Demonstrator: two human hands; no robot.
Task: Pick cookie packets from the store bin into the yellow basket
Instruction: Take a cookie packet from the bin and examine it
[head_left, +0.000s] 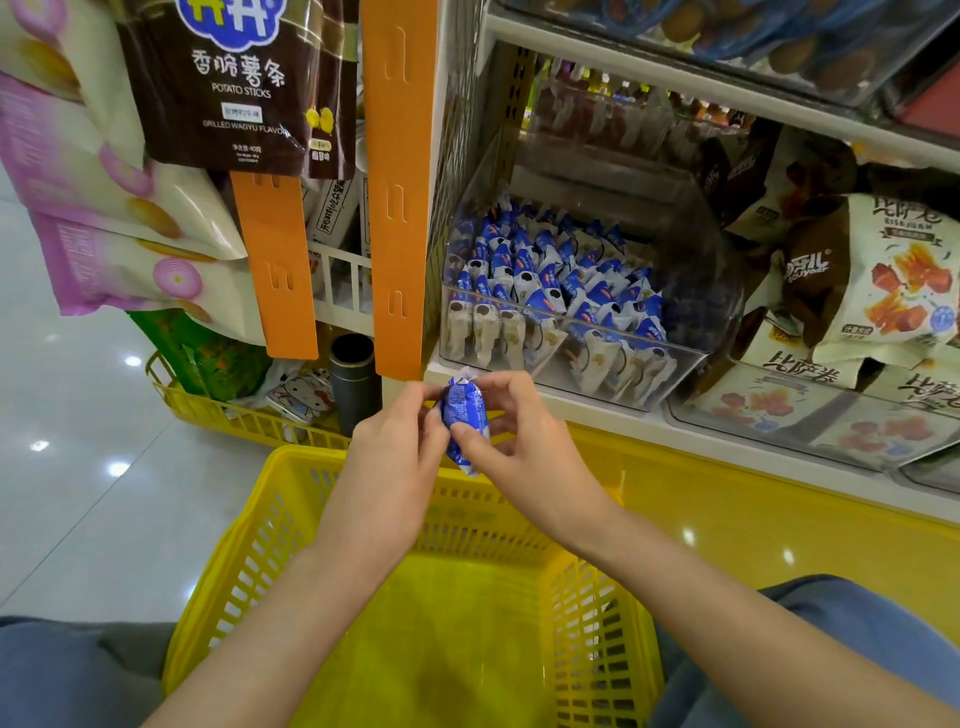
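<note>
One cookie packet (464, 415) was up over the far rim of the one yellow basket (249, 545): left hand (395, 441) pinched its edge, right hand (519, 431) gripped the other side. One clear bin (711, 312) sat at the shelf's (597, 415) front edge, its packets too many to count.

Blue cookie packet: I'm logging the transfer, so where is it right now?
Head view, centre: the blue cookie packet is pinched between the left hand and right hand, above the yellow basket, below the store bin.

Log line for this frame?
left hand, right hand: pinch one cookie packet | over yellow basket far rim | store bin: many packets
</note>
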